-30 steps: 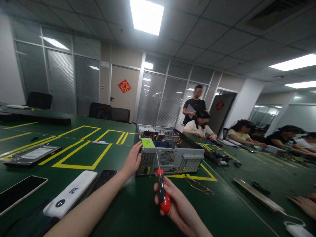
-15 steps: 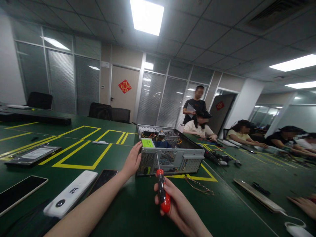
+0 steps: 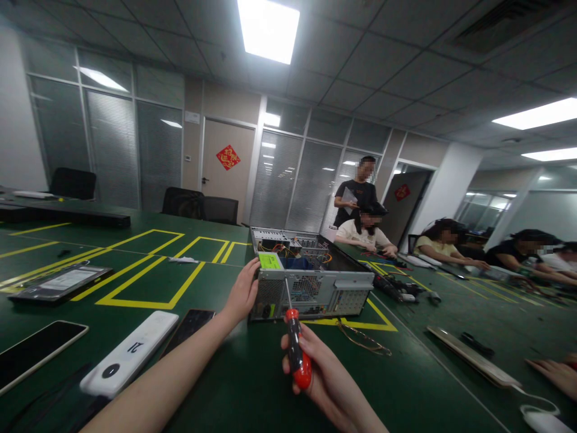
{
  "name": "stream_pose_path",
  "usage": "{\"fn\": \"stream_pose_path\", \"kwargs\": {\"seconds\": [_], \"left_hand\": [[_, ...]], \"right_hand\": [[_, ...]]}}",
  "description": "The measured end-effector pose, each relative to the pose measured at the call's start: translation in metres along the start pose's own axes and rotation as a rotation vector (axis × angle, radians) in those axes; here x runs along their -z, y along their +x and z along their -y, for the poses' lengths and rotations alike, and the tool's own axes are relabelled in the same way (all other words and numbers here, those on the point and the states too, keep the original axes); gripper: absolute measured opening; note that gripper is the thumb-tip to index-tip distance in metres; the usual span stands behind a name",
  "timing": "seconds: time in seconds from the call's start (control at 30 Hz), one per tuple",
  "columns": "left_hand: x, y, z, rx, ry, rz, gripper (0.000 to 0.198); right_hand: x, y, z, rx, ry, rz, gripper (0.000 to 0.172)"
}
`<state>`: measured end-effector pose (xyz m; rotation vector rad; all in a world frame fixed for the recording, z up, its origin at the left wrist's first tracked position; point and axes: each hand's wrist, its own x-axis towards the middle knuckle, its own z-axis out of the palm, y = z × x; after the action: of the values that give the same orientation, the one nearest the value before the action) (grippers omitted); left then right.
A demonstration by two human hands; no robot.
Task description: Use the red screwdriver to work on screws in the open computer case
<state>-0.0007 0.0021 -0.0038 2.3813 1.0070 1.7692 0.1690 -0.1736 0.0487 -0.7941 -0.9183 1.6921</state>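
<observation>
An open desktop computer case lies on the green table, its back panel toward me and cables showing inside. My left hand presses against the case's near left corner, fingers curled round the edge. My right hand is closed round the red and black handle of a screwdriver. The screwdriver's shaft points up and away, and its tip meets the case's rear panel near the left side.
A white power bank, two phones and a flat dark panel lie to the left. A metal strip and loose cables are to the right. Several seated people and one standing person are at the table's far right; another person's hand rests nearby.
</observation>
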Motion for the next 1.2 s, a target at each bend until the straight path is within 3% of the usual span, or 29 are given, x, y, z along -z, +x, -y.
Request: {"fn": "stream_pose_path", "kwargs": {"seconds": [0.43, 0.67, 0.8, 1.07, 1.2], "left_hand": [[-0.001, 0.000, 0.000, -0.002, -0.003, 0.001, 0.043], [0.001, 0.001, -0.001, -0.004, -0.005, 0.008, 0.043], [0.000, 0.000, 0.000, 0.009, -0.003, 0.013, 0.043], [0.003, 0.001, -0.004, 0.016, 0.001, 0.023, 0.042], [0.004, 0.002, -0.006, 0.017, 0.008, 0.026, 0.042]], "right_hand": [[0.003, 0.001, -0.004, -0.028, 0.002, 0.080, 0.034], [0.005, 0.000, -0.010, -0.110, 0.009, 0.236, 0.030], [0.007, 0.005, -0.026, -0.200, -0.018, 0.322, 0.033], [0.022, 0.027, -0.077, -0.396, -0.117, 0.212, 0.035], [0.025, 0.034, -0.086, -0.471, -0.135, 0.157, 0.035]]}}
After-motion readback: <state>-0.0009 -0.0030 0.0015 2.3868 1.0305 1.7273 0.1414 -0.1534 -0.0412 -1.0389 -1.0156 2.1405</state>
